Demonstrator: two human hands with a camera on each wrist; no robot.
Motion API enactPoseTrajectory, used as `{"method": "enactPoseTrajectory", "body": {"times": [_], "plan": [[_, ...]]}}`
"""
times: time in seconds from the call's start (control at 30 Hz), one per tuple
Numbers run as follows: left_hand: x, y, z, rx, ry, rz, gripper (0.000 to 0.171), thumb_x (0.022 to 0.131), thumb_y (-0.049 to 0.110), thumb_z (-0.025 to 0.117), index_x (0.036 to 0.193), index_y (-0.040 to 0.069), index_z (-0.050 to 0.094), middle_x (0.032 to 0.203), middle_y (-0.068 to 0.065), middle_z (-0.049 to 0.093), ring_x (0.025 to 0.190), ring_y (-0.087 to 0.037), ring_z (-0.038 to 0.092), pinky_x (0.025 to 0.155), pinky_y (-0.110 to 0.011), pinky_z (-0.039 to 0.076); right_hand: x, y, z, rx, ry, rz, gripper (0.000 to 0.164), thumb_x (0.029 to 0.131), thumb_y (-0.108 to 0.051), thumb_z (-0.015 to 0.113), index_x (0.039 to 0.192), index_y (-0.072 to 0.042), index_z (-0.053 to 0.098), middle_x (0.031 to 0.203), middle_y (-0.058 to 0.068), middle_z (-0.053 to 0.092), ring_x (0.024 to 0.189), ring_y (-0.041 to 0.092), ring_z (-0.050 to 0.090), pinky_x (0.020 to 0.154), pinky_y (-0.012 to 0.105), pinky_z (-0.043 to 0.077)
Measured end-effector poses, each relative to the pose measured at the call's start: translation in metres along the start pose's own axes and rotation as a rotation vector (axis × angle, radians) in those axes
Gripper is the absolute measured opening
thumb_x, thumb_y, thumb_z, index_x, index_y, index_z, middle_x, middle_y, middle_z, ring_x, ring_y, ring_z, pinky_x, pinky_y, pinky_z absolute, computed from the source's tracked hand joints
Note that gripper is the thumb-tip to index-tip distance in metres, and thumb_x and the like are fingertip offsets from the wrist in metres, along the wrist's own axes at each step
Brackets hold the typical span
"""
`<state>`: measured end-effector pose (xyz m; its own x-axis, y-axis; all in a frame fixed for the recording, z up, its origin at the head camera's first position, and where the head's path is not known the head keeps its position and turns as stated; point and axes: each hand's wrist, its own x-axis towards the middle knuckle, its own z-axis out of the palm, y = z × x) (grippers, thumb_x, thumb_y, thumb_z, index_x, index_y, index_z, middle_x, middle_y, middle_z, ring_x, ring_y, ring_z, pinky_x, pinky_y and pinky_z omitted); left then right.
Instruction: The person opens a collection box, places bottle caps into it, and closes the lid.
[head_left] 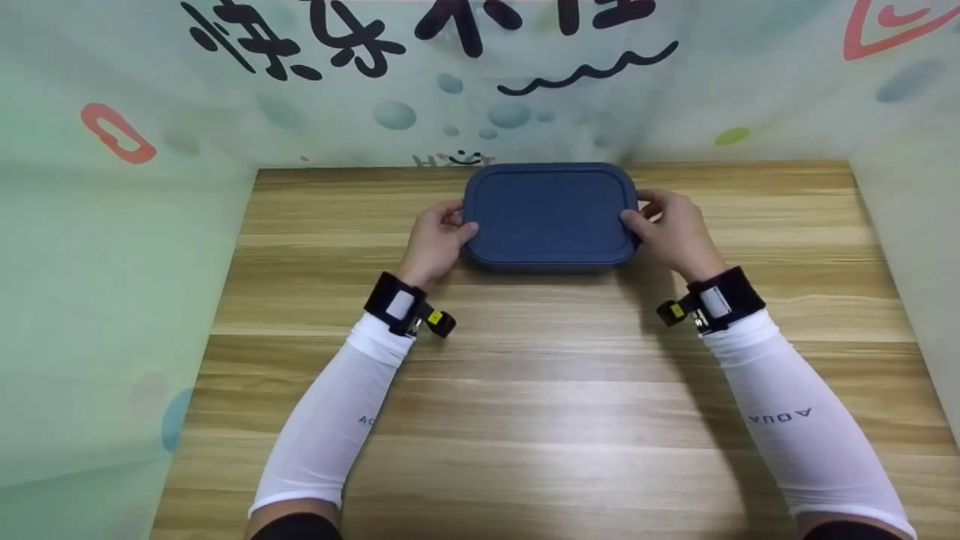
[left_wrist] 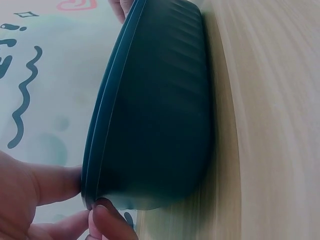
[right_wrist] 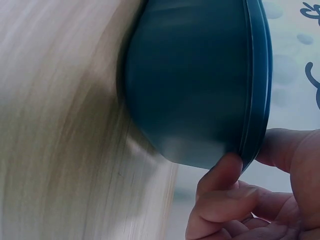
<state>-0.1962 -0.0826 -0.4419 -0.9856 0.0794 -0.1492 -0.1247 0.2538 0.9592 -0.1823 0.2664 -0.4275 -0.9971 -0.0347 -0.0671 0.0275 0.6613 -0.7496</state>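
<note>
A dark blue rounded rectangular lidded box (head_left: 551, 214) sits at the back of the wooden table, close to the printed cloth. My left hand (head_left: 436, 244) pinches the rim at its left end, thumb on top and curled fingers beneath the lip. At the opposite end my right hand (head_left: 675, 229) grips the rim the same way. The left wrist view shows the box's tall side wall (left_wrist: 155, 110) and the lid edge between thumb and fingers. In the right wrist view, fingertips press up under the lid rim (right_wrist: 257, 90). The lid covers the box, so its inside is hidden.
The wood-grain table (head_left: 540, 390) spreads out in front of the box. Behind it hangs a pale cloth (head_left: 330, 120) with dark lettering and coloured spots, and similar cloth lines the left and right sides.
</note>
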Motion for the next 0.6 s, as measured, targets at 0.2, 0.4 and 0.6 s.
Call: {"method": "enactPoseTrajectory", "body": {"times": [0.2,0.4,0.6], "plan": [[-0.0005,0.0013,-0.0010,0.025,-0.007,-0.007,0.049,0.103,0.005,0.068,0.148,-0.007,0.054,0.111,-0.010,0.057,0.100,-0.019,0.060,0.085,-0.024,0.052,-0.0009,0.0003,-0.0012,-0.007,0.002,0.002,0.051,0.106,-0.026,0.066,0.146,0.005,0.058,0.106,0.019,0.065,0.085,0.022,0.062,0.061,0.018,0.050],[-0.0007,0.0003,-0.0014,0.019,-0.014,-0.023,0.051,0.104,0.005,0.068,0.150,-0.008,0.051,0.113,-0.012,0.055,0.100,-0.020,0.059,0.082,-0.024,0.051,-0.0009,0.0008,-0.0001,-0.003,0.003,-0.013,0.049,0.106,-0.023,0.065,0.145,0.006,0.059,0.105,0.019,0.065,0.083,0.020,0.064,0.061,0.018,0.051],[-0.0002,0.0001,-0.0014,0.031,-0.009,-0.014,0.050,0.104,0.006,0.067,0.149,-0.007,0.052,0.115,-0.013,0.056,0.103,-0.021,0.059,0.085,-0.025,0.052,-0.0008,0.0002,0.0001,0.004,0.009,-0.024,0.048,0.106,-0.021,0.065,0.145,0.006,0.059,0.105,0.020,0.065,0.085,0.023,0.064,0.063,0.017,0.050]]}}
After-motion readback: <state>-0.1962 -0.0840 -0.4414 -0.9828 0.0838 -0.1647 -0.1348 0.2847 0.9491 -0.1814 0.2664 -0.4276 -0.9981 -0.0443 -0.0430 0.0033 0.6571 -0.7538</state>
